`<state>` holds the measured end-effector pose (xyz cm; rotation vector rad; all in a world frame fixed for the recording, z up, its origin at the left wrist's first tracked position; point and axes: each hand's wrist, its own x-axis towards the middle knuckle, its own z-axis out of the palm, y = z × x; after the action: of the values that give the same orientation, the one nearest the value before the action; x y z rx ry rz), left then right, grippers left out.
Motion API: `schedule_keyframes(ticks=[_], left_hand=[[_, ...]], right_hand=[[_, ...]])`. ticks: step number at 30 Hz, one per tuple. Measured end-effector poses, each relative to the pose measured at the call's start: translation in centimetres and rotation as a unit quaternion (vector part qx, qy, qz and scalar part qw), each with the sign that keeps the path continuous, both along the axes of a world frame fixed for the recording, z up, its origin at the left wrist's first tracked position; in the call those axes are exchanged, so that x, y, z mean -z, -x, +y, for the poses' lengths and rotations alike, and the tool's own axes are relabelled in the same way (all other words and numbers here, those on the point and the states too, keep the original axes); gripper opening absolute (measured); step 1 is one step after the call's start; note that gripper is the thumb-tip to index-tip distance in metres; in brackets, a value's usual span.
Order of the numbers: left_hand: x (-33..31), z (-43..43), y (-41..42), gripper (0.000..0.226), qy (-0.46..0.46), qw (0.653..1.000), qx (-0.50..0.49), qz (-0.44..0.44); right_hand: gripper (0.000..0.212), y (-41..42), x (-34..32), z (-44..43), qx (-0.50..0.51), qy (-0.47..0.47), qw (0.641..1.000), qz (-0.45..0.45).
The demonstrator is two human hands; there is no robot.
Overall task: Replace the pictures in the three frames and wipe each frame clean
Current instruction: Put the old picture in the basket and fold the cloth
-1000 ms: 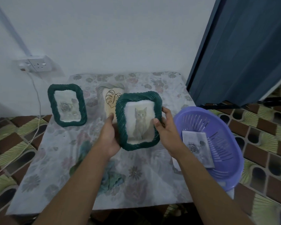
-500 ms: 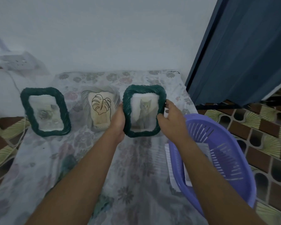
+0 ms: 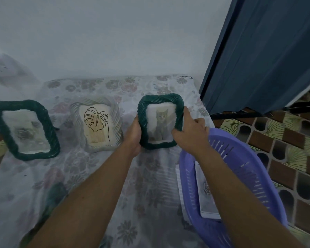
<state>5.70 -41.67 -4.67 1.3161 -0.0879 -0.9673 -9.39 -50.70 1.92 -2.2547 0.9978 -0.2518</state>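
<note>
Floral-cloth bench (image 3: 75, 176) against white wall (image 3: 115, 42), purple basket (image 3: 240, 158) at right edge; my left hand (image 3: 134, 136) and right hand (image 3: 190, 133) grip the green cat frame (image 3: 159, 122) by its sides, near the back-right corner.

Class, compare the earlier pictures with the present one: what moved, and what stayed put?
The cat frame went from in front of the leaf frame to its right, farther from the person. Left hand and right hand keep their grip on it. Leaf frame, other green frame and basket stayed.
</note>
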Motion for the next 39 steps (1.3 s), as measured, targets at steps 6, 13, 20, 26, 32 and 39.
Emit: schedule_keyframes(ticks=[6, 13, 20, 26, 32, 39], left_hand=[[0.2, -0.6, -0.6, 0.05, -0.016, 1.0, 0.008, -0.008], [0.3, -0.5, -0.9, 0.055, -0.051, 0.998, -0.015, -0.021], [0.3, -0.2, -0.9, 0.082, -0.068, 0.996, -0.049, -0.012], [1.2, -0.1, -1.0, 0.119, -0.111, 0.99, -0.068, -0.061], [-2.5, 2.1, 3.4, 0.058, -0.17, 0.936, -0.091, -0.296], [-2.3, 6.1, 8.1, 0.037, -0.235, 0.849, -0.116, -0.458]], right_hand=[[0.087, -0.4, 0.0, 0.0, -0.008, -0.008, 1.0, 0.016], [0.098, -0.7, -0.3, 0.6, -0.005, -0.016, 0.999, 0.037], [0.093, -0.8, -0.5, 1.0, 0.016, -0.019, 0.999, 0.041], [0.09, -0.4, -1.5, 1.7, 0.026, -0.038, 0.999, 0.026], [0.085, 0.7, -2.9, 3.4, 0.031, -0.036, 0.999, -0.004], [0.072, 3.9, -3.4, 6.3, 0.04, -0.057, 0.997, -0.026]])
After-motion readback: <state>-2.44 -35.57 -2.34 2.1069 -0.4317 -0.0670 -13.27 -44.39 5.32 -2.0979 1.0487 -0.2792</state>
